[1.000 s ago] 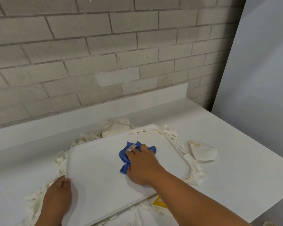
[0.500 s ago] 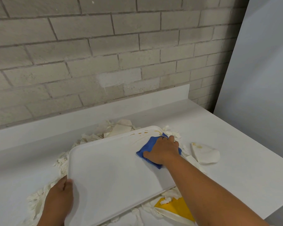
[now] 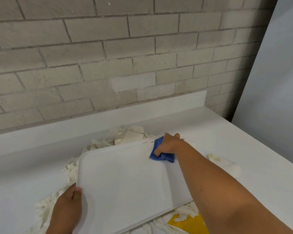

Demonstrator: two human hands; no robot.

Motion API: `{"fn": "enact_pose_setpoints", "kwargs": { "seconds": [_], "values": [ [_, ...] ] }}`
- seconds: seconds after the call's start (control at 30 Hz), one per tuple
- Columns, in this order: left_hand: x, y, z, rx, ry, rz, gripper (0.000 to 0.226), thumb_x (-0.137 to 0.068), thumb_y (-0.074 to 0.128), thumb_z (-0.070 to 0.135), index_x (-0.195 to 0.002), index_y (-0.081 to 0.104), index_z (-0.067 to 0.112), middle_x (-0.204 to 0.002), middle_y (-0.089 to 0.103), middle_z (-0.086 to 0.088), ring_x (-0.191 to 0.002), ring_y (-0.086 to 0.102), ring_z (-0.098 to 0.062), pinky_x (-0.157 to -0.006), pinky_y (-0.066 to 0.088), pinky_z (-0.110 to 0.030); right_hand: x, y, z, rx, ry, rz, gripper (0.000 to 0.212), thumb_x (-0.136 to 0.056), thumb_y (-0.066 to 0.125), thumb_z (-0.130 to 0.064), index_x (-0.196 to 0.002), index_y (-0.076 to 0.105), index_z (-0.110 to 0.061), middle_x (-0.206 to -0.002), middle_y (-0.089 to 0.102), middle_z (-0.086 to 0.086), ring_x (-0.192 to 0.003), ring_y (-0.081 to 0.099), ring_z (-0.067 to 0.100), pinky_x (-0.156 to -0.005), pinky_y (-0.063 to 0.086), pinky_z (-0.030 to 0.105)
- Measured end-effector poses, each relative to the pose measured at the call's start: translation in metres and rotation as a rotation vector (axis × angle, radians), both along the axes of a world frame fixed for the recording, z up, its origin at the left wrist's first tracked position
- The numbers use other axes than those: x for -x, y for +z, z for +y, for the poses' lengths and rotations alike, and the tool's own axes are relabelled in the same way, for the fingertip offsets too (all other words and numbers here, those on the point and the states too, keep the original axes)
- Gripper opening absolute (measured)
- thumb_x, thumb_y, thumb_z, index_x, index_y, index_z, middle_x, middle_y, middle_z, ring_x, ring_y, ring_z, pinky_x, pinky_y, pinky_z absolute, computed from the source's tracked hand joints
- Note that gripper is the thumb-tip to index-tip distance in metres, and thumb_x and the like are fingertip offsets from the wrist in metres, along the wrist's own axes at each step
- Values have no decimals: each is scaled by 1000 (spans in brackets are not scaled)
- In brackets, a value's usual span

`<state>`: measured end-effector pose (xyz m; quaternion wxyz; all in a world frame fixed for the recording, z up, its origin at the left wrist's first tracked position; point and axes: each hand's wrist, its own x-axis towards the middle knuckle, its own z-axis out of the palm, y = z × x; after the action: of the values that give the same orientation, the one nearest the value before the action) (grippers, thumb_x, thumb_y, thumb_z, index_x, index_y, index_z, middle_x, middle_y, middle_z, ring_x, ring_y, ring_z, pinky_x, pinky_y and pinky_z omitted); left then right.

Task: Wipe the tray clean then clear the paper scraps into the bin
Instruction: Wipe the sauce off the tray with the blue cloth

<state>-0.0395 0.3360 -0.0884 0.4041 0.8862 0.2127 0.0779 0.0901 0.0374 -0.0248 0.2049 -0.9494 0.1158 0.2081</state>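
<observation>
A white rectangular tray [image 3: 125, 179] lies on the white counter on top of torn paper scraps [image 3: 125, 135]. My right hand [image 3: 169, 144] presses a crumpled blue cloth [image 3: 161, 155] against the tray's far right corner, beside yellowish smears along the far rim. My left hand [image 3: 66, 210] grips the tray's near left corner. More scraps [image 3: 46, 210] spill out at the left and near edges. A stained paper piece [image 3: 225, 166] lies on the counter to the right of the tray. No bin is in view.
A yellow sheet [image 3: 189, 223] shows under the tray's near right edge. A brick wall [image 3: 108, 65] with a white backsplash stands behind the counter. A pale panel [image 3: 277, 81] rises at the right, where the counter ends.
My right hand has slid the blue cloth from the tray's middle up to its far right corner. My left hand keeps its hold on the tray's near left corner.
</observation>
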Motion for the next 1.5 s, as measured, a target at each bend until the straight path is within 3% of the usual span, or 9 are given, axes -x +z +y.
{"fn": "enact_pose_setpoints", "kwargs": {
  "seconds": [0.1, 0.23, 0.47, 0.7, 0.83, 0.97, 1.2, 1.37, 1.5],
  "values": [
    [0, -2, 1, 9, 15, 3, 32, -98, 40, 17, -119, 63, 11, -115, 64, -16, -103, 54, -31, -86, 36, -35, -2, -1, 7, 3, 22, -3, 63, -62, 74, -34, -116, 46, -20, -108, 37, 8, -103, 41, 26, -78, 42, 33],
    [1, -2, 1, 4, 2, -18, 29, -98, 39, 16, -112, 64, 10, -98, 60, -9, -91, 51, -25, -80, 35, -33, -3, -8, 16, 28, 63, -35, 65, -58, 72, -33, -116, 46, -20, -114, 38, 9, -104, 45, 28, -91, 48, 39],
    [2, -3, 1, 16, 8, -10, 28, -98, 38, 18, -103, 64, 9, -100, 65, -12, -91, 55, -30, -82, 41, -38, -2, -19, 42, 40, 166, -92, 57, -62, 69, -22, -116, 49, -21, -116, 37, 9, -98, 44, 28, -81, 49, 36],
    [5, 5, -5, 18, -7, -19, 34, -101, 33, 17, -121, 57, 4, -114, 59, -6, -99, 50, -25, -84, 33, -31, -3, -25, 50, -3, 177, -106, 60, -70, 64, -22, -127, 44, -29, -120, 32, 5, -98, 36, 28, -65, 39, 30],
    [6, 9, -8, 1, -20, -9, 25, -101, 33, 16, -87, 54, 19, -95, 52, 0, -94, 50, -24, -80, 32, -30, -4, -31, 56, 18, 174, -135, 54, -68, 54, -44, -120, 47, -28, -115, 41, 6, -107, 43, 30, -88, 39, 37],
    [5, 6, -6, -9, -17, -12, 22, -101, 34, 16, -95, 55, 14, -95, 54, -2, -97, 53, -29, -80, 34, -31, -5, -40, 65, 83, 229, -228, 46, -87, 39, -49, -126, 46, -26, -122, 46, 11, -112, 46, 30, -95, 34, 42],
    [3, 3, -7, -55, 11, -9, 31, -101, 33, 17, -110, 59, 3, -108, 60, -13, -89, 46, -22, -81, 33, -31, 13, -36, 93, 76, 455, -306, 35, -101, 31, -30, -134, 43, -26, -125, 43, 8, -120, 37, 27, -99, 33, 44],
    [0, 0, -7, -102, 22, -4, 33, -101, 33, 15, -112, 58, -2, -115, 61, -21, -102, 54, -34, -81, 32, -30, 39, -41, 65, -170, 587, -375, 26, -96, 49, -32, -117, 63, -33, -110, 45, 3, -99, 41, 20, -102, 35, 33],
    [0, 0, -5, -101, 15, -3, 31, -101, 33, 15, -109, 59, 1, -101, 59, -13, -87, 46, -23, -79, 32, -30, 31, -53, 31, -189, 463, -449, 26, -89, 58, -31, -113, 65, -39, -108, 49, 3, -106, 50, 25, -101, 38, 36]
  ]
}}
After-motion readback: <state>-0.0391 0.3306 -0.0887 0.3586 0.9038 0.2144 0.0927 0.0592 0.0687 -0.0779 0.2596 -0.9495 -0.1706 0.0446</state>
